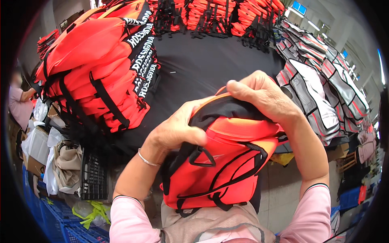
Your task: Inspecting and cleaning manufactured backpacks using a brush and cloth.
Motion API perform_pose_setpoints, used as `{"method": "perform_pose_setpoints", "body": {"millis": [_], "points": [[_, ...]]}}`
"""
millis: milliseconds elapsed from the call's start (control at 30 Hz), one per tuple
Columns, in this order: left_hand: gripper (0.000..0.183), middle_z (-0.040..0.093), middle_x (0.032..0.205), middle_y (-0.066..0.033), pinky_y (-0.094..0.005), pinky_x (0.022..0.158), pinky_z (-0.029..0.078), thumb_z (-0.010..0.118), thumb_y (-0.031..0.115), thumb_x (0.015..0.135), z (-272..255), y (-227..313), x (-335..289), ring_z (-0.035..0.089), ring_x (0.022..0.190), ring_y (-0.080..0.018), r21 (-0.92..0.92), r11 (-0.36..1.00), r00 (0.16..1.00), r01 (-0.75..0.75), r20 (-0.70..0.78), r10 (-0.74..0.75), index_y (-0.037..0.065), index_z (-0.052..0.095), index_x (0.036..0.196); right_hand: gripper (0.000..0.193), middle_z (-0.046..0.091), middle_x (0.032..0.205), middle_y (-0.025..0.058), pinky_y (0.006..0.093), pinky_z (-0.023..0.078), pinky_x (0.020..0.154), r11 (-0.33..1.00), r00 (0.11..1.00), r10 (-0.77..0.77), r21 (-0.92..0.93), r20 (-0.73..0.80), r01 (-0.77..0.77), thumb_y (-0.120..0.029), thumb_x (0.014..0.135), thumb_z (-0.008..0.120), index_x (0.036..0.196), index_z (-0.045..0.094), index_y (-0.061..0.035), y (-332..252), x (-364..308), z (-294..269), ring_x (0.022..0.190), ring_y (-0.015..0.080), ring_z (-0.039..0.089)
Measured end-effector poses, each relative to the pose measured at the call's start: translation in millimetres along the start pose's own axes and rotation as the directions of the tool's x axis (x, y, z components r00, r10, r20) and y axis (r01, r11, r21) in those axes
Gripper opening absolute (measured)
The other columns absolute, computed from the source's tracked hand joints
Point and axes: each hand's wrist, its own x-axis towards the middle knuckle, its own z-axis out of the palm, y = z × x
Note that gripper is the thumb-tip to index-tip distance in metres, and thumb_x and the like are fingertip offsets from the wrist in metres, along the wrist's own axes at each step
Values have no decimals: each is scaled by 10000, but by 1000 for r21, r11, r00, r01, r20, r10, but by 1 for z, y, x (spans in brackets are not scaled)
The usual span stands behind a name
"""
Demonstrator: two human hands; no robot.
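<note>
A bright red-orange backpack (194, 178) with black trim, black elastic cord and a black loop on its front leans against my lap at the table's near edge. My left hand (176, 127) wraps round its upper left side, thumb in front, the other fingers hidden behind the fabric. My right hand (267, 99) grips the top right of the bag, thumb and fingers closed over the edge of the black opening. An orange edging runs along that top rim between both hands. The inside of the bag cannot be seen.
A black-covered table (190, 60) lies ahead. Red bags (89, 56) are piled on its left, with red strapped pieces (208, 18) stacked along the back and grey panels (312, 89) on the right. Lower left stand a black crate (94, 174) and blue crates (56, 218). A person (21, 99) is far left.
</note>
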Motion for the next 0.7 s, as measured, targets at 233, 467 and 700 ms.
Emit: {"method": "perform_pose_setpoints", "body": {"millis": [233, 467, 700], "points": [[771, 631, 1174, -66, -277, 986, 447, 853, 136, 677, 7, 12, -4, 595, 1048, -123, 82, 993, 994, 87, -80, -80, -66, 503, 1334, 388, 559, 545, -32, 228, 372, 465, 888, 944, -313, -386, -107, 251, -306, 864, 757, 660, 669, 12, -11, 7, 2, 531, 12, 451], [463, 686, 971, -20, -240, 827, 507, 843, 23, 711, 17, -12, -14, 615, 882, -74, 127, 992, 998, -18, -58, 26, -31, 644, 1126, 375, 507, 486, 47, 287, 396, 449, 769, 892, -432, -572, -137, 285, -232, 842, 744, 602, 595, 15, -5, 20, 3, 455, 83, 463], [285, 672, 877, -4, -216, 720, 513, 777, 30, 775, 17, -27, -10, 611, 785, -51, 364, 931, 994, -33, -85, 68, -32, 654, 1024, 374, 437, 499, 37, 309, 379, 474, 637, 841, -522, -721, -144, 272, -223, 871, 710, 634, 562, 26, 42, 61, -12, 504, 71, 383]]}}
